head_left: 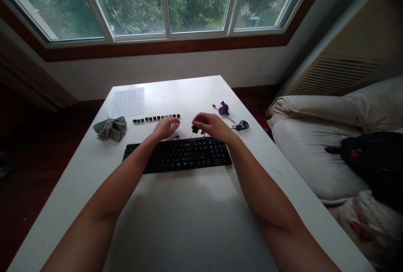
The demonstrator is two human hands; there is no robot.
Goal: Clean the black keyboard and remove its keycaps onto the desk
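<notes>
A black keyboard (182, 154) lies across the middle of the white table (189, 221). Just behind its top edge, my right hand (210, 124) is closed around a small black tool with wire prongs (195, 130), likely a keycap puller, held over the keys. My left hand (166, 127) hovers beside it with curled fingers near a small pale object on the table; whether it holds anything I cannot make out. A row of several removed black keycaps (156, 118) is lined up behind the left hand.
A crumpled grey cloth (111, 129) and a printed sheet of paper (127, 102) lie at the table's back left. A purple-headed brush (223, 109) and a coiled black cable (241, 126) lie at the back right. A bed with pillows stands right of the table.
</notes>
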